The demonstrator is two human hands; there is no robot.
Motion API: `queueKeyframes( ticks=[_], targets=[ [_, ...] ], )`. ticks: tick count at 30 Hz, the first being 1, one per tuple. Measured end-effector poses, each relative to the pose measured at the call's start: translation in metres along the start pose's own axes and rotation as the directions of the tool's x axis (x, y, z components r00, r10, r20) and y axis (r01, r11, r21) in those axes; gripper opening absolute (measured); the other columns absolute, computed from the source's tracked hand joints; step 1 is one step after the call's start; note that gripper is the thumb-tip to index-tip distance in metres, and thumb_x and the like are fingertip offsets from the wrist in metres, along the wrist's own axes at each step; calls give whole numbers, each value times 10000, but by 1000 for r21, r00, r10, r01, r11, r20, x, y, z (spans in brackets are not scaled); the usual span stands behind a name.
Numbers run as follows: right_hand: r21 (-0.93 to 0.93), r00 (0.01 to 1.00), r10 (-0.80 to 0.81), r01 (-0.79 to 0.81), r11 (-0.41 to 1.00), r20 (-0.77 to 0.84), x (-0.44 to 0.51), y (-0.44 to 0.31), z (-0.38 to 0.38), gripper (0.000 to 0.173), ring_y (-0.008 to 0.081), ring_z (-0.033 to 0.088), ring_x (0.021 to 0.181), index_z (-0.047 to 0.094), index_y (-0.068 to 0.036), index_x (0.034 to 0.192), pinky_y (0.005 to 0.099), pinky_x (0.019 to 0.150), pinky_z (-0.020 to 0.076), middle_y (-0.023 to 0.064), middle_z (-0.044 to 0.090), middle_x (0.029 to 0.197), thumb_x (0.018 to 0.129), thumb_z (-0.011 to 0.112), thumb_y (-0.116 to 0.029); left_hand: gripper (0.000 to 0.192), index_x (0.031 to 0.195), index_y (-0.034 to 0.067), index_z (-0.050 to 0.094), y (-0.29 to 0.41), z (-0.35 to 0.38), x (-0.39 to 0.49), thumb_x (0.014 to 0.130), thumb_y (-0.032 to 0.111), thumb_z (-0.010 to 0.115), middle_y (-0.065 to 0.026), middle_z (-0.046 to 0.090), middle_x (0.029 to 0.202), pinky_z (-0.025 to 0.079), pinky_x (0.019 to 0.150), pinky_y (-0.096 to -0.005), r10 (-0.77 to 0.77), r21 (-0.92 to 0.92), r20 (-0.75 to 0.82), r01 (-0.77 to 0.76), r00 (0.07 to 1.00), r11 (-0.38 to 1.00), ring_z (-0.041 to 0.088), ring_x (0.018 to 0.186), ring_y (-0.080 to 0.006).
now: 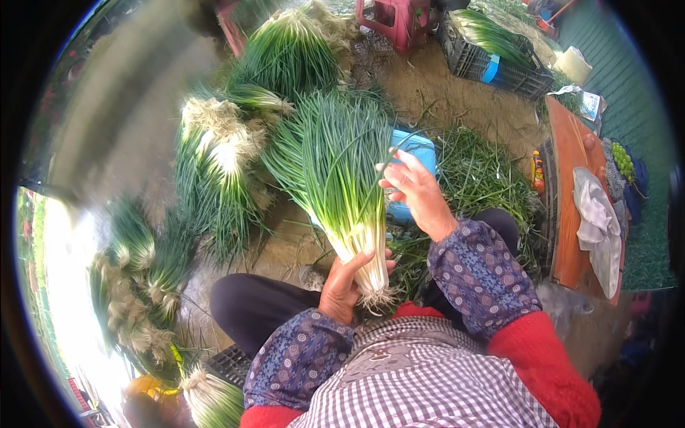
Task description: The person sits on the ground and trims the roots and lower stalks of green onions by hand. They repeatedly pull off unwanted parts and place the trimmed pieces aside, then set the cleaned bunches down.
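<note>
My left hand [345, 283] grips a bunch of scallions [342, 160] around its white stems, just above the roots. The bunch fans out away from me, its green leaves spread at the far end. My right hand [415, 190] is raised at the right side of the bunch, fingers partly curled. One long green leaf crosses its fingertips; whether they pinch it is unclear. Behind the bunch and my right hand is a light-blue plastic object [420, 152], mostly covered. Loose scallion leaves [481, 176] lie heaped on the floor to its right.
More scallion bunches are piled ahead-left [219, 155], beyond [289, 53] and at left [134, 289]. A black crate [497, 72] holding scallions and a red plastic stool [398, 24] stand ahead. At right, a wooden board [567, 214] bears a pale cloth [596, 230], near a bottle [537, 172].
</note>
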State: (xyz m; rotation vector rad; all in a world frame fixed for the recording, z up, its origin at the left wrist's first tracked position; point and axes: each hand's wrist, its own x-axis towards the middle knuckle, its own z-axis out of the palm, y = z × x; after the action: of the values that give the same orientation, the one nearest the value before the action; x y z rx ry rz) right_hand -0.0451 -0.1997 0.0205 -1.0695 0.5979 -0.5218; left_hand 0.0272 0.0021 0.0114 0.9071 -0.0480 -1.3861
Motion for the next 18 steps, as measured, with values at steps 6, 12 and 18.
queueKeyframes(
  ticks=[6,12,18],
  targets=[
    [464,976,188,-218,859,110,20,-1,-17,194,48,584,663,593,-4,1156,179,520,476,16,640,875,1004,574,-123,452,1268,-14,486,-3,13,0,907,177,681,-106,631,959,570,723,-340,-13,-7,-80,12,997,1000,641,802,-185],
    [638,842,-71,458,619,-535,34,-77,-78,287,182,654,973,566,47,1126,249,771,581,140,660,1063,986,625,-197,487,1311,-18,483,-3,17,-5,923,211,667,-121,651,1032,569,758,-321,-51,17,-132,54,990,998,654,838,-173],
    [-23,994,99,-98,995,48,-7,-31,-10,192,108,650,812,651,-1,1038,224,658,537,64,690,936,941,676,-165,520,1314,-3,514,-4,31,1,897,241,705,-132,671,1037,567,739,-294,-67,32,-198,75,978,997,669,821,-161]
  ],
)
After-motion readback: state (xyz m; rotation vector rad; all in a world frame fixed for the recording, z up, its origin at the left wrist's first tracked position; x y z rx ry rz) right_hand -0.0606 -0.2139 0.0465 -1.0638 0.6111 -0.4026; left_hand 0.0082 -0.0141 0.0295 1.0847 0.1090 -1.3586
